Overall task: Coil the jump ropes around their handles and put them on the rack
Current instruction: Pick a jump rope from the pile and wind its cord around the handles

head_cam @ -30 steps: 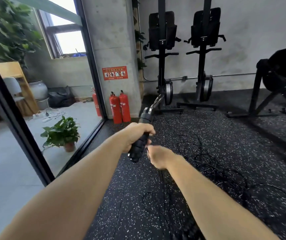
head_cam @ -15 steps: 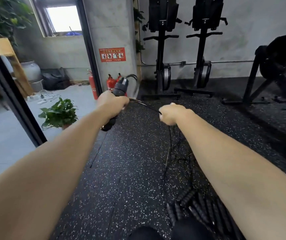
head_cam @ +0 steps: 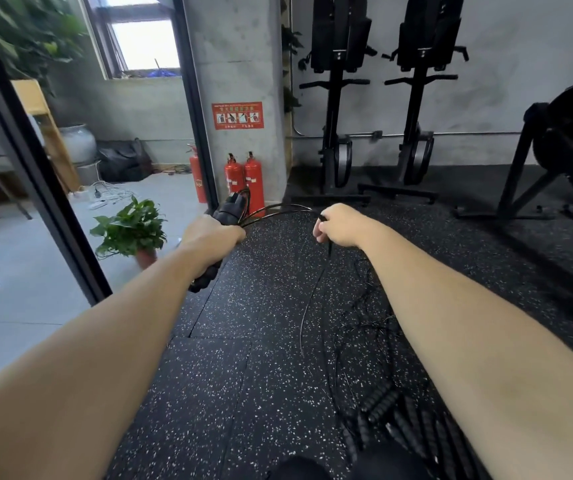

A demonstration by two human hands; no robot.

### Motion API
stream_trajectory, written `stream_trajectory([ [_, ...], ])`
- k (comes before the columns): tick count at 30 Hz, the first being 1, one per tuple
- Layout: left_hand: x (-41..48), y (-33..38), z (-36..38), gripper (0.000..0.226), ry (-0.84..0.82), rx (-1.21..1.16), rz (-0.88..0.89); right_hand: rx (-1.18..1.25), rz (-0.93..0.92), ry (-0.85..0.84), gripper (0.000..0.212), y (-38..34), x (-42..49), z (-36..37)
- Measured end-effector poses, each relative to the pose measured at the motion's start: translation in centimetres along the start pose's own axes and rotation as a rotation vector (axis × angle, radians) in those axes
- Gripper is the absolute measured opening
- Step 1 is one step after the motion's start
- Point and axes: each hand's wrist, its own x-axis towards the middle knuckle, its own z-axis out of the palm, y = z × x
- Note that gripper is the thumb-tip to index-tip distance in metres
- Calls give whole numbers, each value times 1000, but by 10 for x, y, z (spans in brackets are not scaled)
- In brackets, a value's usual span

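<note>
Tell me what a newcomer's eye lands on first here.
The two bare forearms reaching to mid-frame: the left hand grips black jump rope handles, and the right hand pinches the thin rope trailing to the speckled floor. Behind stand two red fire extinguishers against a concrete pillar.

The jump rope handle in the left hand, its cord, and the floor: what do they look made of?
Handle: matte black foam or rubber, judging by its ribbed, dull surface. Cord: thin, glossy, probably plastic-coated cable, since it holds springy loops. Floor: black rubber tiles with white flecks and visible seams.
</note>
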Motion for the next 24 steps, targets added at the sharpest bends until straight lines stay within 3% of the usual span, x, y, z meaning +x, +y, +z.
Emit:
stream_trajectory([
  [3,0,4,1,17,0,-10,15,98,55,-80,24,-2,-2,10],
  [5,0,11,4,18,-9,10,49,91,-12,-68,18,-4,2,17],
  [8,-2,25,16,18,-19,52,119,314,-127,-72,20,-24,-1,27],
  [11,-4,37,24,25,-50,-82,103,547,-164,-124,22,-41,-4,35],
  [14,-4,42,20,28,-32,-240,52,712,-51,-191,38,-29,-2,37],
  [16,-1,39,13,21,15,-318,3,672,23,-86,48,-13,-2,37],
  [19,7,27,-2,10,111,-352,-62,523,136,164,46,21,-3,43],
  [24,15,5,-10,14,107,-157,-97,513,193,237,43,54,-4,54],
])
